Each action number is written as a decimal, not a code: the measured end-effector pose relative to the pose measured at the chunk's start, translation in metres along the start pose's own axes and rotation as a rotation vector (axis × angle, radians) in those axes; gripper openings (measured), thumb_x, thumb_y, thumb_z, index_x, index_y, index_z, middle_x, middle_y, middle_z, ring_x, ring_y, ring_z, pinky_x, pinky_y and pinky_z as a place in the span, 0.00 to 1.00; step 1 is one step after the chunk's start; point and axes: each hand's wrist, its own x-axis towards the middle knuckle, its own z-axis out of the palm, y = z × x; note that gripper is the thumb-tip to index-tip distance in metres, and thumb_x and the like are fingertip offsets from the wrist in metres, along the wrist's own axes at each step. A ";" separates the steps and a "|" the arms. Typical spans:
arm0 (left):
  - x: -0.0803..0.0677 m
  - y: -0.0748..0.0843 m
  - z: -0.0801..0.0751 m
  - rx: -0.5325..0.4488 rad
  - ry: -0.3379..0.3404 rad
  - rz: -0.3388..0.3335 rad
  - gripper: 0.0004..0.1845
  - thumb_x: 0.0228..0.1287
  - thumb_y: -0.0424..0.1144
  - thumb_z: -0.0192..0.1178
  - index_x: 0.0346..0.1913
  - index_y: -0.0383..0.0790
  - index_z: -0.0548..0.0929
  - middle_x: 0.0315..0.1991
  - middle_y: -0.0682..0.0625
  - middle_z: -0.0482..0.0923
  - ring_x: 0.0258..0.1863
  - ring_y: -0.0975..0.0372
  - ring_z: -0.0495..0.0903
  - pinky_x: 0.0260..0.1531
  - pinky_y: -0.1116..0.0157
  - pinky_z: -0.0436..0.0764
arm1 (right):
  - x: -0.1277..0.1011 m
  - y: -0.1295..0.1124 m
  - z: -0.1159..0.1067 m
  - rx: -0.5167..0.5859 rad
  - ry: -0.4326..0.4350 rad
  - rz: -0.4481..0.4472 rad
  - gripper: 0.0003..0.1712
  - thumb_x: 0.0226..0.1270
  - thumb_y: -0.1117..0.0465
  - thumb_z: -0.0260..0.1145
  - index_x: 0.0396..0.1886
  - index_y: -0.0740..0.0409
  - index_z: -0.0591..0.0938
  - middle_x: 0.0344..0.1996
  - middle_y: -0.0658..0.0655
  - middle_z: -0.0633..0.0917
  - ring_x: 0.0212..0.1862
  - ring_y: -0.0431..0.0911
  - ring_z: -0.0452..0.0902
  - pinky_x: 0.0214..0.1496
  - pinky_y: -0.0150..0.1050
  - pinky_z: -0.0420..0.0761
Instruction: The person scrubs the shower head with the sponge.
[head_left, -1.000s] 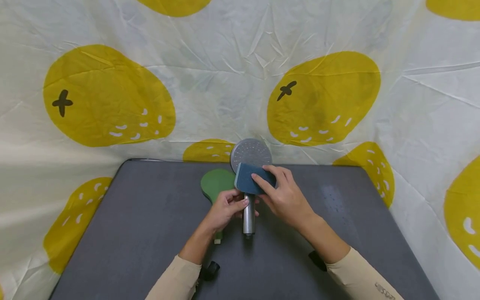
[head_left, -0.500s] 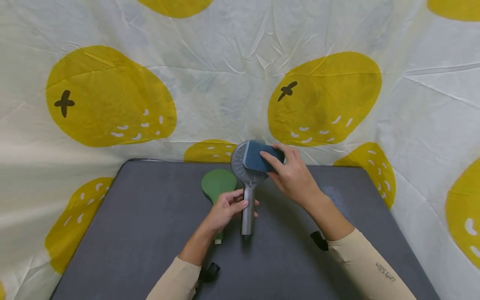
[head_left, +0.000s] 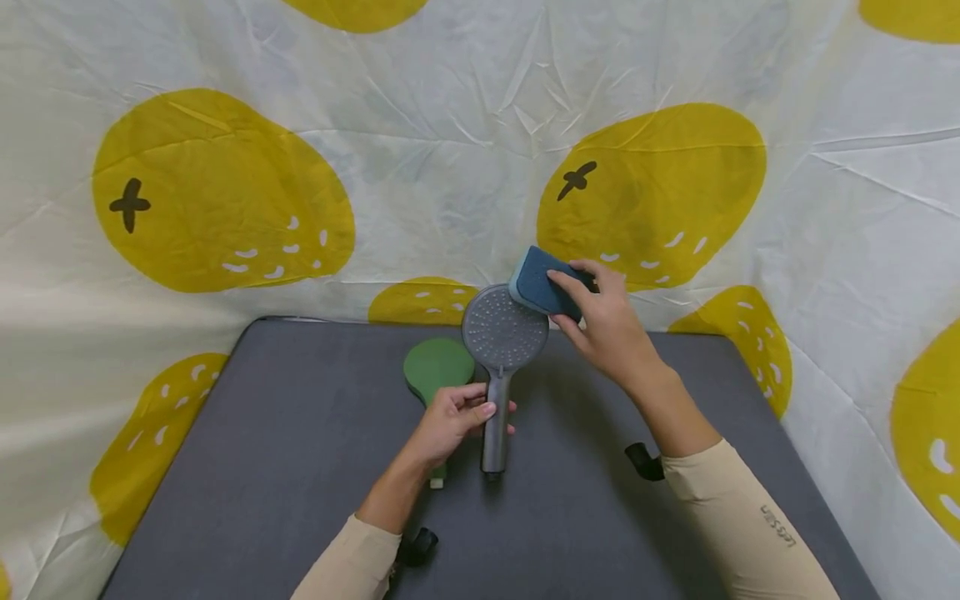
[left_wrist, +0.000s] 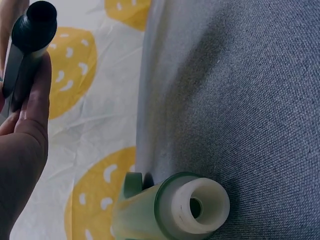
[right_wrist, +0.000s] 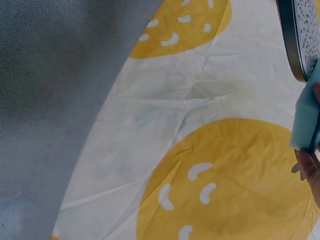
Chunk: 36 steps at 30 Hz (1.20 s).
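My left hand (head_left: pixel 452 419) grips the handle of a grey shower head (head_left: pixel 502 342), holding it upright over the dark grey table (head_left: pixel 270 467); the handle's black end (left_wrist: pixel 34 27) shows in the left wrist view beside my thumb. My right hand (head_left: pixel 603 321) holds a blue sponge (head_left: pixel 542 290) at the upper right rim of the round spray face. In the right wrist view the sponge (right_wrist: pixel 306 115) shows pale at the right edge, just below the shower head's rim (right_wrist: pixel 295 37). A green shower head (head_left: pixel 437 369) lies flat on the table behind my left hand, its white-tipped handle end (left_wrist: pixel 192 205) near the wrist camera.
A white sheet with yellow fruit shapes (head_left: pixel 645 192) hangs close behind and around the table. The table's far edge (head_left: pixel 315 321) runs just behind the shower heads. Bare grey tabletop lies to the left and right of my arms.
My right hand has slid the blue sponge up from the neck, across the spray face, to its upper right rim. The left hand kept its grip on the handle.
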 end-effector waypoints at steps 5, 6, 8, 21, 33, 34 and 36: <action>0.002 0.000 -0.001 0.022 0.008 -0.011 0.24 0.80 0.35 0.54 0.72 0.28 0.71 0.59 0.23 0.78 0.42 0.59 0.91 0.53 0.50 0.87 | -0.007 -0.001 0.003 0.017 0.006 -0.029 0.37 0.59 0.63 0.80 0.68 0.60 0.77 0.65 0.73 0.73 0.65 0.67 0.69 0.59 0.62 0.76; 0.002 0.001 -0.002 0.022 0.011 -0.009 0.24 0.80 0.35 0.54 0.72 0.28 0.71 0.59 0.24 0.78 0.42 0.59 0.91 0.53 0.49 0.87 | -0.011 -0.002 0.005 0.011 0.009 -0.049 0.37 0.58 0.63 0.80 0.68 0.61 0.78 0.64 0.73 0.74 0.64 0.67 0.70 0.59 0.62 0.76; 0.003 0.001 -0.002 0.020 0.019 -0.006 0.24 0.81 0.36 0.54 0.72 0.29 0.71 0.59 0.25 0.79 0.42 0.59 0.91 0.53 0.49 0.87 | -0.018 -0.006 0.010 -0.001 0.020 -0.095 0.38 0.57 0.62 0.81 0.67 0.61 0.78 0.63 0.75 0.74 0.63 0.68 0.71 0.57 0.62 0.77; 0.004 0.003 -0.005 0.013 0.037 -0.016 0.26 0.78 0.31 0.55 0.75 0.31 0.68 0.61 0.24 0.77 0.42 0.57 0.91 0.55 0.50 0.86 | -0.045 -0.042 0.026 -0.073 -0.023 -0.251 0.39 0.56 0.59 0.83 0.68 0.54 0.79 0.65 0.72 0.74 0.59 0.68 0.73 0.60 0.61 0.80; 0.003 0.008 -0.008 0.080 0.049 0.014 0.25 0.76 0.28 0.55 0.73 0.31 0.71 0.58 0.25 0.79 0.46 0.40 0.88 0.57 0.53 0.86 | -0.007 -0.042 0.004 -0.113 0.061 -0.234 0.38 0.59 0.62 0.80 0.70 0.55 0.77 0.67 0.72 0.72 0.61 0.67 0.71 0.62 0.60 0.80; 0.003 0.008 -0.008 0.088 0.048 0.012 0.25 0.76 0.27 0.55 0.73 0.30 0.70 0.58 0.25 0.79 0.47 0.39 0.88 0.57 0.53 0.86 | -0.004 -0.043 0.002 -0.103 0.069 -0.232 0.38 0.59 0.62 0.80 0.70 0.55 0.77 0.67 0.72 0.72 0.62 0.67 0.71 0.62 0.60 0.79; 0.003 0.007 -0.010 0.102 0.047 0.005 0.26 0.76 0.26 0.55 0.74 0.31 0.69 0.59 0.25 0.80 0.48 0.37 0.87 0.57 0.54 0.86 | 0.002 -0.043 -0.003 -0.082 0.075 -0.226 0.37 0.61 0.62 0.79 0.70 0.57 0.77 0.67 0.73 0.72 0.63 0.67 0.70 0.63 0.61 0.77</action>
